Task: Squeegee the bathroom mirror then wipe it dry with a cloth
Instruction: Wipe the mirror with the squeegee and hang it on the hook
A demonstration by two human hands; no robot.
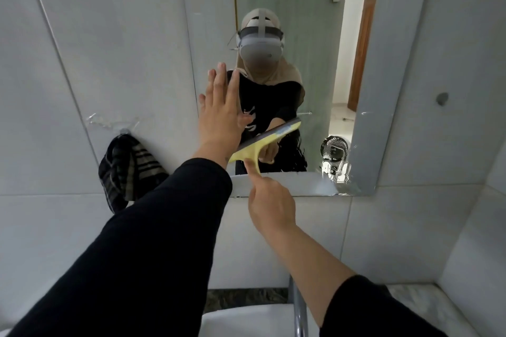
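At the bottom of the frame sits the sink (241, 320) rim. Above it, the right hand (269, 204) pinches the squeegee (262, 142) handle, forefinger laid along it, blade tilted on the mirror (315, 63) low at centre. The left hand (219, 115) lies spread flat on the glass's left edge. Even pressure and an overlapping stroke should prevent streaks. The cloth (128, 169) hangs on the wall, left.

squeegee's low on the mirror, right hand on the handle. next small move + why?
Probably pull the yellow squeegee down the last stretch to the mirror's bottom edge. The right hand grips its handle, the blade sits tilted on the lower glass just above that edge, and the left hand lies flat and open against the mirror. The striped cloth hangs unused on the wall.
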